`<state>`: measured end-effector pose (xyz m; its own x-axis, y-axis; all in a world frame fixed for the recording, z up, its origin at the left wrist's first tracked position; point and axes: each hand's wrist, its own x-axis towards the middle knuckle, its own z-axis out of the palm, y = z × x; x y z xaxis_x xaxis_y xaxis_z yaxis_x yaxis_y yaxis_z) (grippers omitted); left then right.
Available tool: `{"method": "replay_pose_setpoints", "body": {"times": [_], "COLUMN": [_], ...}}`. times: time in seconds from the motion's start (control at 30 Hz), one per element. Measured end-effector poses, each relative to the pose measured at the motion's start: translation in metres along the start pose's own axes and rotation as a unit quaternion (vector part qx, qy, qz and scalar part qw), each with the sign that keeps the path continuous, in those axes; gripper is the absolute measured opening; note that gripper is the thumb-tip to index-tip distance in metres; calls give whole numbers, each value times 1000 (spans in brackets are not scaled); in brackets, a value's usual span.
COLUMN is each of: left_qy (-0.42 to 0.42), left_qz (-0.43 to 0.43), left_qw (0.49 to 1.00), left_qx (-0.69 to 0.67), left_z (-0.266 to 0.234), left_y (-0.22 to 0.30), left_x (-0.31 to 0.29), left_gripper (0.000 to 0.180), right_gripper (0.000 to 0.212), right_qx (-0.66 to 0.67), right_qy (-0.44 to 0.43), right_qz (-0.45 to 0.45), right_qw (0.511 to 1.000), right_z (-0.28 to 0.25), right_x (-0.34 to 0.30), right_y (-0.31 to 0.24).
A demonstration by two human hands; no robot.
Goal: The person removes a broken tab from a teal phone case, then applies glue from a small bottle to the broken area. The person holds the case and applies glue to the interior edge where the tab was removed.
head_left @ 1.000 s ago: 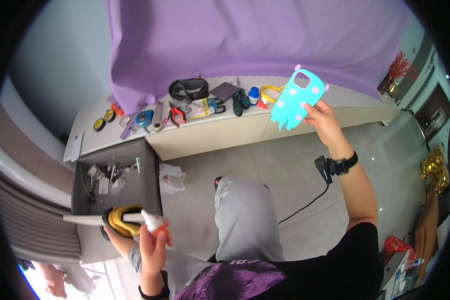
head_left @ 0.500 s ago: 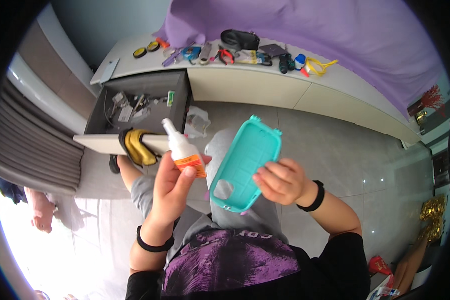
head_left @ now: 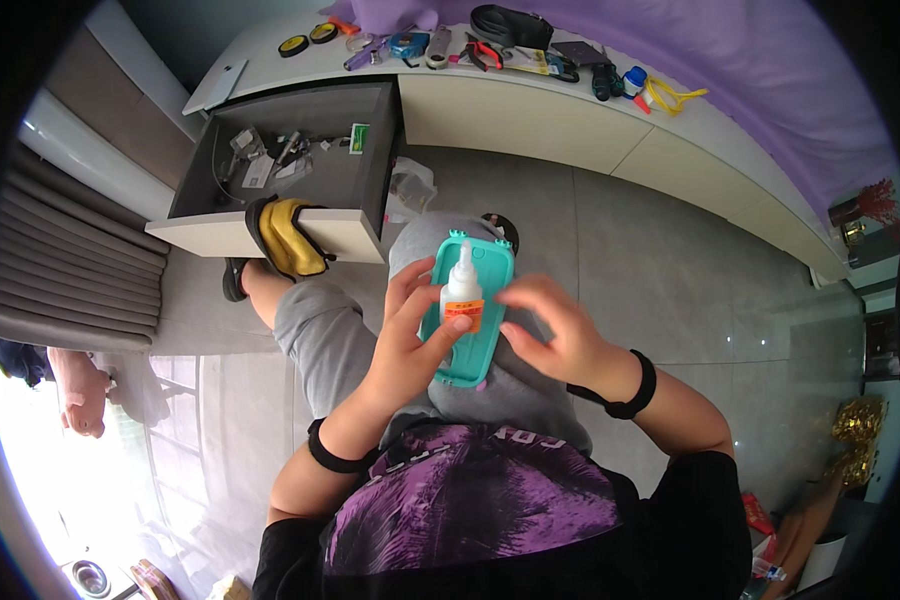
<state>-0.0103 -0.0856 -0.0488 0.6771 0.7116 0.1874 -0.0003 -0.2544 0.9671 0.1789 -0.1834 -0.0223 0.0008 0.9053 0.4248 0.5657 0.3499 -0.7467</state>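
Observation:
My left hand (head_left: 408,340) is closed around a small white squeeze bottle (head_left: 460,287) with an orange label and a pointed nozzle, held upright over my lap. Beneath the bottle a teal phone case (head_left: 496,330) lies on my grey-trousered thigh, its hollow side up. The bottle and my left fingers cover the case's middle and left side. By the case's right edge hovers my right hand (head_left: 562,340), thumb and fingers apart and nothing in them; whether a fingertip touches the case I cannot tell.
Ahead left, an open drawer (head_left: 288,235) holds small hardware, and a yellow-and-black glove (head_left: 290,235) hangs over its front. Along the cabinet top (head_left: 270,75) lie tape rolls, pliers (head_left: 482,53), a tape measure (head_left: 408,45) and other tools. A plastic bag (head_left: 410,188) sits on the floor beside the drawer.
The phone case has gone from my right hand down onto my thigh, and that hand has let go. My left hand has brought the bottle rightward over the case. The view has shifted.

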Motion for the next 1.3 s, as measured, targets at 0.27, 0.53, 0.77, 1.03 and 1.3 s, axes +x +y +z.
{"method": "replay_pose_setpoints", "body": {"times": [0.27,0.53,0.77,1.03,1.3], "left_qy": [89,-17,-248,-146,-114], "left_qz": [46,67,159,32,-189], "left_qw": [992,989,904,962,975], "left_qx": [73,127,310,227,-8], "left_z": [11,-20,-32,-19,-19], "left_y": [3,19,-5,10,25], "left_x": [1,25,106,75,33], "left_gripper": [30,46,31,20,18], "right_gripper": [34,31,34,35,36], "right_qx": [310,359,285,278,239], "right_qy": [-55,-29,4,46,59], "right_qz": [202,236,251,286,293], "right_qw": [927,902,925,916,924], "right_z": [13,0,-14,-18,-12], "right_x": [23,17,6,5,-2], "right_y": [-7,-7,-11,-28,-37]}}
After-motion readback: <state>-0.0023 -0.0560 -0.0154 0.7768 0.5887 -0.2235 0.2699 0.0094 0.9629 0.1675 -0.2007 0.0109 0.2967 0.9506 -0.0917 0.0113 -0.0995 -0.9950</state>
